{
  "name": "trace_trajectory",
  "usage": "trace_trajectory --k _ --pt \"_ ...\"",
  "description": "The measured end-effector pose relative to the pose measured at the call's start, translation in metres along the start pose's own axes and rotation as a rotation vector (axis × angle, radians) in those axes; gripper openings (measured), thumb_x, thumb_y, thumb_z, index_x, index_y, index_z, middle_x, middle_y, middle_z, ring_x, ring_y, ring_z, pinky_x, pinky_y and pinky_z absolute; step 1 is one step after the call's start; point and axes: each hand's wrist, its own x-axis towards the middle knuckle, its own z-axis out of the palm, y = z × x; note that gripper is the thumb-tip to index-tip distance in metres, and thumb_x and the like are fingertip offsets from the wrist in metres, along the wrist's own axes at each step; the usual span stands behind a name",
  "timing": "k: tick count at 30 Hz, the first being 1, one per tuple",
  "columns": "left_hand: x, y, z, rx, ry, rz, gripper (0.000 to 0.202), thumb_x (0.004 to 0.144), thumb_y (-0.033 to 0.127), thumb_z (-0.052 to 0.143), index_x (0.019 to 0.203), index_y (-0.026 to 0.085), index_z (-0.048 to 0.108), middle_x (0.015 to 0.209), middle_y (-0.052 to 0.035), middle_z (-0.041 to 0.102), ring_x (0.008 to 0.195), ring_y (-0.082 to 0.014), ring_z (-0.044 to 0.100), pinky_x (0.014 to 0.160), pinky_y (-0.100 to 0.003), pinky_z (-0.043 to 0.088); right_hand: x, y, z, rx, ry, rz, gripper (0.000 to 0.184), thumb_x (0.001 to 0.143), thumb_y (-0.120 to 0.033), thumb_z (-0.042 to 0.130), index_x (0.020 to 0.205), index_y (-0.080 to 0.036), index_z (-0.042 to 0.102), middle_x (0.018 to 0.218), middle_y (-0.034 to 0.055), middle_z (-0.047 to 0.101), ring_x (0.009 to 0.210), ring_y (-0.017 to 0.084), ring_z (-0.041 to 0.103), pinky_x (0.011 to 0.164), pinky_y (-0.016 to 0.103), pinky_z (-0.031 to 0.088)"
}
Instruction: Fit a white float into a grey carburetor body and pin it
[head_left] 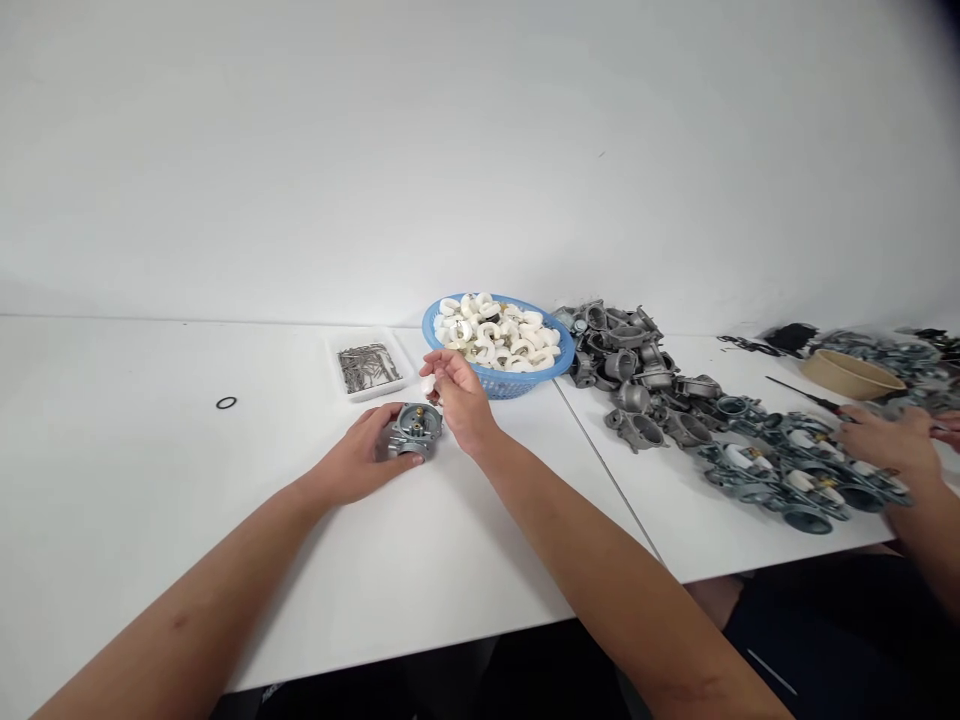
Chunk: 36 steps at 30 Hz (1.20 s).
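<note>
Carburetor body gripped by left hand just before the blue basket; right hand pinches a small white plastic part. Basket holds many more such parts; bare bodies lie heaped right of it.

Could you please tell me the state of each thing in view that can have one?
left hand, closed around the carburetor body
carburetor body, open face up
right hand, pinching a small white part
blue basket, heaped with white parts
plastic tray, holding metal pins
black O-ring, lying apart
grey carburetor bodies, piled loose
</note>
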Motion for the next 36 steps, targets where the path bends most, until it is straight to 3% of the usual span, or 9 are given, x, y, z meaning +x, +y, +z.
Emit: trace_trajectory --k 5,9,13,16,20,24,28,33,36 --pt "-0.001 0.005 -0.001 0.035 -0.008 -0.001 0.067 0.079 0.058 0.072 0.135 0.029 0.05 0.139 -0.0112 0.056 0.127 -0.0363 0.056 0.099 -0.052 0.054 -0.003 -0.005 0.001 0.071 -0.053 0.134 0.02 0.076 -0.024 0.058 0.095 -0.021 0.062 0.086 -0.0015 0.056 0.063 0.008 0.044 0.063 0.024 0.04" --pt "-0.003 0.004 0.0 0.044 -0.009 0.0 0.068 0.08 0.058 0.071 0.137 0.028 0.048 0.141 -0.0123 0.054 0.127 -0.0351 0.056 0.099 -0.051 0.054 -0.005 -0.004 0.001 0.1 -0.056 0.103 0.028 0.069 -0.02 0.056 0.097 -0.021 0.062 0.09 -0.0008 0.057 0.069 0.009 0.047 0.07 0.024 0.043" --pt "-0.003 0.003 -0.001 0.008 -0.026 -0.01 0.066 0.081 0.058 0.071 0.136 0.028 0.048 0.135 -0.0117 0.057 0.117 -0.0323 0.062 0.091 -0.047 0.058 -0.008 0.001 -0.004 -0.084 -0.118 -0.094 0.034 0.071 -0.017 0.055 0.104 -0.021 0.061 0.102 0.0027 0.058 0.091 0.014 0.057 0.078 0.026 0.047" --pt "-0.003 0.004 -0.001 -0.027 -0.045 0.017 0.064 0.082 0.056 0.071 0.135 0.029 0.048 0.131 -0.011 0.059 0.114 -0.031 0.064 0.088 -0.046 0.059 -0.009 0.004 -0.009 -0.181 -0.17 -0.192 0.043 0.074 -0.016 0.057 0.116 -0.022 0.06 0.101 0.0024 0.057 0.088 0.015 0.061 0.073 0.027 0.049" --pt "-0.004 0.005 -0.001 0.0 -0.038 -0.033 0.067 0.081 0.059 0.07 0.137 0.028 0.046 0.133 -0.0118 0.057 0.113 -0.0315 0.063 0.088 -0.048 0.059 -0.012 0.006 -0.014 -0.393 -0.175 -0.215 0.037 0.084 -0.016 0.049 0.117 -0.022 0.065 0.089 0.0008 0.06 0.091 0.017 0.061 0.085 0.031 0.049" --pt "-0.004 0.007 -0.002 0.004 -0.047 -0.061 0.068 0.082 0.06 0.07 0.137 0.029 0.045 0.132 -0.0109 0.058 0.11 -0.0305 0.064 0.088 -0.048 0.058 -0.016 0.003 -0.019 -0.553 -0.296 -0.179 0.039 0.09 -0.013 0.039 0.116 -0.024 0.066 0.114 0.002 0.066 0.11 0.018 0.06 0.097 0.034 0.046" --pt "-0.005 0.009 -0.004 -0.032 -0.064 -0.039 0.065 0.081 0.058 0.07 0.135 0.03 0.047 0.133 -0.0093 0.059 0.112 -0.0298 0.063 0.089 -0.046 0.058 -0.013 -0.006 -0.03 -0.603 -0.379 -0.154 0.035 0.085 -0.013 0.045 0.103 -0.024 0.072 0.12 0.0025 0.064 0.117 0.019 0.057 0.097 0.034 0.044" --pt "-0.006 0.011 -0.005 -0.009 -0.056 -0.04 0.065 0.08 0.058 0.072 0.134 0.03 0.049 0.136 -0.0086 0.058 0.119 -0.0317 0.061 0.097 -0.048 0.054 -0.006 -0.017 -0.044 -0.565 -0.441 0.0 0.039 0.069 -0.009 0.054 0.096 -0.023 0.079 0.107 0.0044 0.065 0.084 0.014 0.057 0.066 0.026 0.042" --pt "-0.006 0.013 -0.005 -0.024 -0.057 -0.044 0.065 0.079 0.058 0.072 0.133 0.029 0.049 0.136 -0.0093 0.059 0.12 -0.0328 0.061 0.099 -0.049 0.053 -0.005 -0.015 -0.044 -0.46 -0.36 0.101 0.03 0.064 -0.012 0.06 0.089 -0.019 0.076 0.101 0.0033 0.066 0.063 0.009 0.049 0.055 0.025 0.036"
